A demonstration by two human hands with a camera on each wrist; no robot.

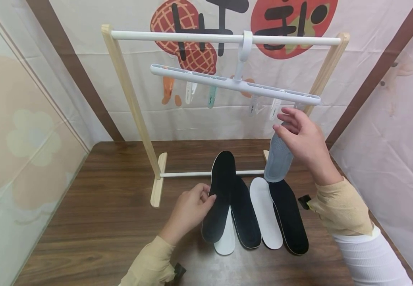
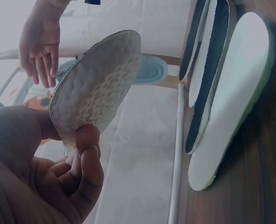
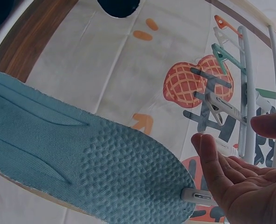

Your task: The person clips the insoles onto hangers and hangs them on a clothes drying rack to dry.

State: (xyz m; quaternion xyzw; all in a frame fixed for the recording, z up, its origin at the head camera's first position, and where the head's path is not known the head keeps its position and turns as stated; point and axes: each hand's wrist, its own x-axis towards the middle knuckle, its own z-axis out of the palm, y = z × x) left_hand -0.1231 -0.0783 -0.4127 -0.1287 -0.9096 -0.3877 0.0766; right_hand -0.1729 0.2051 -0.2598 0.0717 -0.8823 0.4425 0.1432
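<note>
A black insole (image 1: pixel 220 194) is pinched by its edge in my left hand (image 1: pixel 192 206), raised above the others; the left wrist view shows its pale dimpled underside (image 2: pixel 98 79). A blue-grey insole (image 1: pixel 279 153) hangs at the right end of the hanger (image 1: pixel 235 84), where the right wrist view shows a clip (image 3: pixel 198 196) gripping its end. Beside that clip my right hand (image 1: pixel 304 139) is raised with fingers extended and apart, holding nothing. Several other clips, among them an orange one (image 1: pixel 168 87) and a teal one (image 1: pixel 212 96), hang without insoles.
The hanger hooks over the top bar (image 1: pixel 178 37) of a wooden-legged rack. Below on the brown table (image 1: pixel 120 238) lie black and white insoles (image 1: pixel 266 214) side by side. A printed cloth backdrop (image 1: pixel 128 115) stands behind the rack.
</note>
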